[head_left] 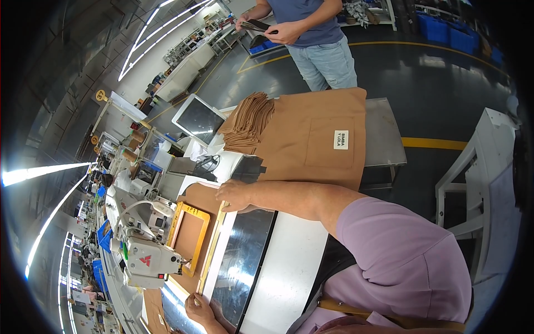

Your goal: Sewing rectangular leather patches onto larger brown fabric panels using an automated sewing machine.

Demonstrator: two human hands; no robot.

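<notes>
A brown fabric panel lies on the bed of a white sewing machine. A yellow rectangular clamp frame rests on it beneath the machine head. Along the panel's edge nearest my body runs a narrow yellow strip. My right hand reaches across to the strip's upper end, its fingers closed there. At the strip's lower end my left hand has its fingers curled round it. Whether each hand also pinches the fabric is hidden.
A stack of folded brown pieces and a large brown panel with a white label cover a side table. Behind it stands a person holding a dark item. A tablet screen and a white frame stand are nearby.
</notes>
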